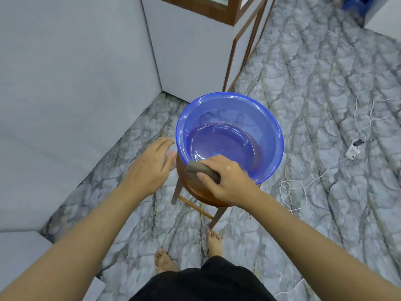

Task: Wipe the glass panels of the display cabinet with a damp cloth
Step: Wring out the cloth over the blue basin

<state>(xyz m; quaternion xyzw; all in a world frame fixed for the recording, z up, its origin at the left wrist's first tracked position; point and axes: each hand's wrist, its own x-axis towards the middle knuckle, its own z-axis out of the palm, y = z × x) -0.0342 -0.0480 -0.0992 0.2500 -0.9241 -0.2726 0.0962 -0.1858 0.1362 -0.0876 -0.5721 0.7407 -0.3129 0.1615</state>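
Marbled grey floor [314, 88] fills most of the view. Grey wall [65, 83] runs down the left side. Display cabinet [191, 51] stands at top centre, well apart from both hands: pale lower body, brown wood frame, only a sliver of glass panel [214, 0] shows at the top edge.

Black shorts [208, 281] at bottom, two bare feet [213, 242] on the floor just behind the stool.

Blue see-through basin [280, 135] sits on a round wooden stool [195, 190], overhanging the seat toward the far right. Basin holds shallow clear water [221, 144]; nothing else seen in the water.

Left hand [149, 164] is just beside the basin's left rim, fingers straight and loosely together, holding nothing; fingertips blurred, cannot tell if they touch the rim.

Right hand [230, 181] is at the basin's near rim, fingers and thumb curled round the grey cloth [204, 170]. Cloth is bunched, sticking out to the left of the fist, over the near rim and stool edge, not in the water. Wet or dry: cannot tell.

White cable [290, 190] lies looped on the floor right of the stool, running to a white power strip [354, 148] further right.
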